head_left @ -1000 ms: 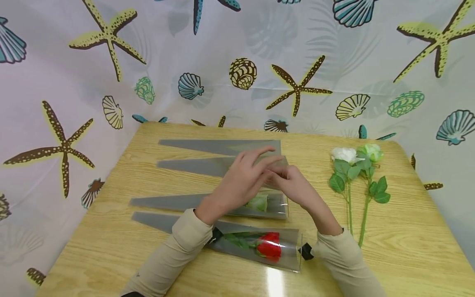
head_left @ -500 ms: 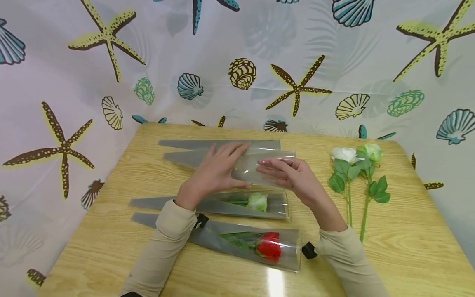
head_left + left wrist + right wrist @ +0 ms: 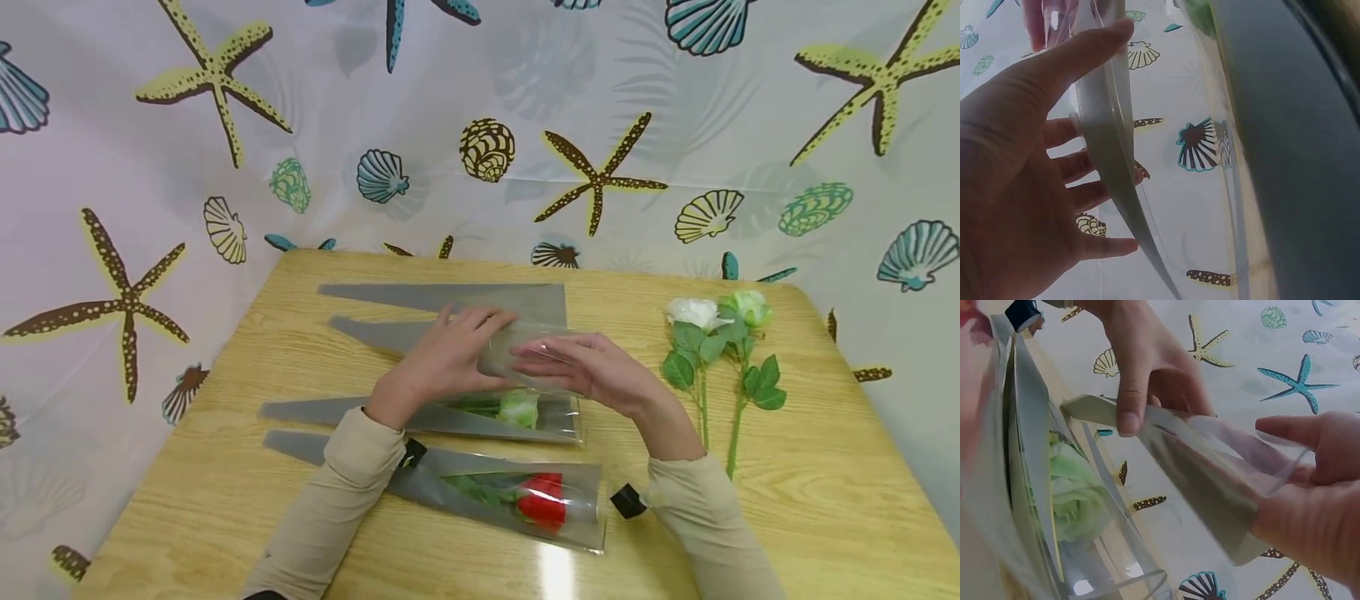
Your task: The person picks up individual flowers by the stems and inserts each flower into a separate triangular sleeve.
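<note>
My left hand holds a tapered flower sleeve of grey and clear plastic. In the left wrist view, the thumb lies on the near side of the sleeve and the fingers lie behind it. My right hand has its fingers extended inside the sleeve's wide end. Through the clear film those fingers show in the right wrist view, where the sleeve gapes around them. Just nearer than both hands lies a wrapped pale green rose, partly hidden by the left hand.
Closer to the person is a sleeved red rose. Another flat sleeve lies at the back of the wooden table. A loose white rose and a pale green rose lie at the right. A shell-patterned curtain hangs behind.
My hands met at the sleeve's wide end, then parted, the left going leftward. The sleeve has spread open between them, and the right fingers now reach inside it.
</note>
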### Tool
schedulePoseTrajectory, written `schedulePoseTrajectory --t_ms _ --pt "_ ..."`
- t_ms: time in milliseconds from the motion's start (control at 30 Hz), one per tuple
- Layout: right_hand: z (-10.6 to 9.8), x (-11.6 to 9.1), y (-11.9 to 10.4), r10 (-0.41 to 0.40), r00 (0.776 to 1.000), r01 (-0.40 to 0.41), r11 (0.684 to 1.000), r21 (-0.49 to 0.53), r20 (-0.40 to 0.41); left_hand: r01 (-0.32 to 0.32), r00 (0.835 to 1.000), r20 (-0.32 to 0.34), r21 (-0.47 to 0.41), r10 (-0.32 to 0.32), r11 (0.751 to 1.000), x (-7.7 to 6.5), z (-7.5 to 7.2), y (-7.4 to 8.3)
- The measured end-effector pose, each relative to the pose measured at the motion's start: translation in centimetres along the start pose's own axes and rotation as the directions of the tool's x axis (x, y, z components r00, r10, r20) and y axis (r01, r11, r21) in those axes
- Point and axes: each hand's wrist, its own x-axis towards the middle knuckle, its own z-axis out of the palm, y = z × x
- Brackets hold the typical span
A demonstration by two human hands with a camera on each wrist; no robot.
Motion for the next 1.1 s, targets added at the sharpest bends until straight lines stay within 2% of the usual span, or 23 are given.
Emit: schedulePoseTrajectory --t_ms 200,467,733,967,1100 --pt "-0.27 -0.15 -0.15 0.059 0.998 -0.06 0.998 -0.03 -0.012 0.017 0.999 0.047 -0.024 -0.015 1.0 -0.01 0.53 0.12" --pt "-0.52 -0.07 -0.39 0.08 0.997 -0.08 0.992 -0.098 -0.002 0.02 0.999 0.044 -0.042 -0.019 0.999 0.12 0.8 -0.07" --pt "-0.71 0.08 -0.02 0.054 0.996 -0.05 0.997 -0.053 0.07 -0.001 0.998 0.056 -0.075 0.005 0.997 0.17 0.9 0.33" --pt "-0.8 0.02 -0.05 0.076 0.995 -0.076 0.997 -0.007 0.059 -0.005 0.999 0.035 -0.058 0.007 0.998 0.19 1.07 0.43" --pt "-0.78 0.03 -0.1 0.073 0.996 -0.073 0.997 -0.015 0.06 0.003 1.0 0.031 -0.053 -0.002 0.999 0.23 1.09 0.33"
